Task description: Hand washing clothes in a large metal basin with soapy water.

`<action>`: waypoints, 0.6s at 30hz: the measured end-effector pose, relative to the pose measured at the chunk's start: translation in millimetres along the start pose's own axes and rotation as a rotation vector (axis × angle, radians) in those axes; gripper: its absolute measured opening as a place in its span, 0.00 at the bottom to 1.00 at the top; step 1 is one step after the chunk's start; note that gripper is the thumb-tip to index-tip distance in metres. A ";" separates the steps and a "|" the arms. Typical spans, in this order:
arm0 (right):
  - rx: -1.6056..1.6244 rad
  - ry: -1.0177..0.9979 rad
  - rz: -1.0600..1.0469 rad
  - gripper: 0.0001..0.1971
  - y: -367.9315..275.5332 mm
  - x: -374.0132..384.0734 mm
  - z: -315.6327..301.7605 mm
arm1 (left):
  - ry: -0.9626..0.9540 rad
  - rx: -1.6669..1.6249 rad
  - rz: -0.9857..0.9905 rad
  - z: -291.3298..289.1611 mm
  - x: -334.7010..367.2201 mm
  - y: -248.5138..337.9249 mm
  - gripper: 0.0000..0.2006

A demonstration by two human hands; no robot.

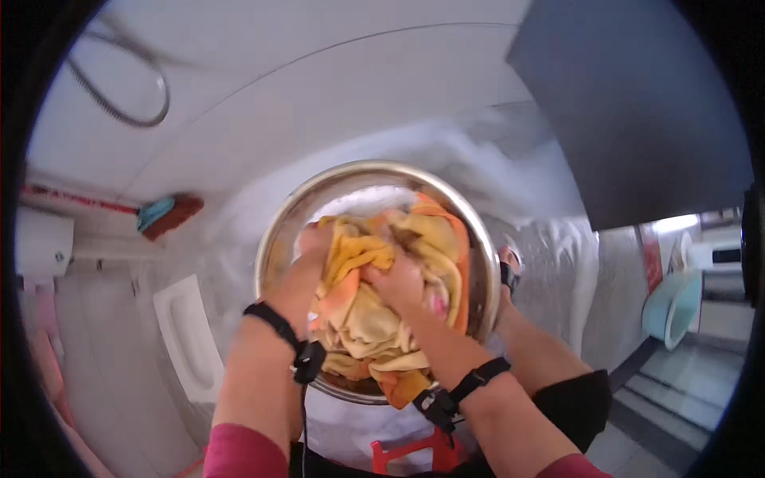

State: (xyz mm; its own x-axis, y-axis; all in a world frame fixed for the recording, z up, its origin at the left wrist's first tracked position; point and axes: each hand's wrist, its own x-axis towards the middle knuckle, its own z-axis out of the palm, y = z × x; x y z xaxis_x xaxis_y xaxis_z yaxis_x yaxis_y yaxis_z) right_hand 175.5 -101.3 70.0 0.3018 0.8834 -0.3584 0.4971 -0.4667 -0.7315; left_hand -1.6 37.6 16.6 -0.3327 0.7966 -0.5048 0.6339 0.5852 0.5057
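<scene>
Head view shows a bunched mass of yellow and orange cloth filling much of a round metal basin on the wet-looking floor, with a corner draped over the near rim. The left hand is at the left of the bundle and the right hand near its middle, both touching it, a mustard fold bunched between them. Blur and folds hide the fingertips, so I cannot tell how far closed either grip is or how much fabric it has.

The cloth looks soft, thick and limp. If soaked, as seems likely, it should feel heavy, sag between the hands and slip somewhat; it does not look fragile. A full handful of the raised mustard fold would probably hold better than a pinched edge. The paler folds at right and the orange layer along the right wall look tangled together, so lifting one may drag the other.
</scene>
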 end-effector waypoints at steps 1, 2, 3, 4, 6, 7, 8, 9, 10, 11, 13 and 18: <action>0.128 0.154 -0.053 0.44 5.0 -8.1 1.5 | -0.028 0.049 -0.020 -5.9 -25.6 27.6 0.25; 0.167 0.181 -0.035 0.44 -4.3 -23.6 5.5 | -0.045 -0.157 -0.029 -30.7 -35.9 27.6 0.22; 0.202 0.160 0.022 0.41 -12.5 -37.2 7.3 | -0.075 -0.360 -0.036 -50.3 -49.2 29.8 0.19; 0.232 0.147 0.086 0.38 -16.4 -43.9 5.0 | -0.114 -0.523 -0.066 -63.8 -80.6 46.5 0.16; 0.470 0.170 0.107 0.37 -35.3 -60.5 6.1 | -0.137 -0.637 -0.076 -96.1 -128.0 49.6 0.13; 0.656 0.167 0.085 0.35 -38.2 -66.3 2.9 | -0.121 -0.679 -0.010 -103.4 -142.0 43.6 0.12; 0.786 0.100 0.214 0.28 -55.3 -73.7 -13.0 | -0.120 -0.720 0.046 -106.4 -155.2 47.1 0.11; 0.813 0.118 0.215 0.28 -58.5 -76.5 -13.4 | -0.127 -0.699 0.069 -106.4 -169.2 48.2 0.11; 1.040 0.088 0.225 0.27 -51.9 -80.3 -13.1 | -0.054 -0.655 0.131 -98.4 -189.4 52.4 0.10; 1.266 0.042 0.231 0.27 -49.2 -88.0 -15.2 | 0.031 -0.613 0.189 -97.6 -207.1 54.4 0.10; 1.276 -0.004 0.183 0.26 -46.5 -100.4 -21.5 | 0.063 -0.501 0.314 -107.3 -231.7 60.3 0.09; 1.096 0.045 0.166 0.28 -38.2 -137.7 -45.0 | 0.123 -0.149 0.733 -106.3 -274.7 53.2 0.09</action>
State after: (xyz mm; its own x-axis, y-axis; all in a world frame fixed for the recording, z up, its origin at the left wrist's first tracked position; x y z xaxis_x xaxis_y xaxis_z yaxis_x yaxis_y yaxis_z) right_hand 151.6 -207.1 173.4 0.3384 0.8005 -0.4947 -0.5344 -0.2692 -0.8012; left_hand 49.3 -133.9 256.5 0.0573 0.9956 0.0743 0.6247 -0.0938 0.7752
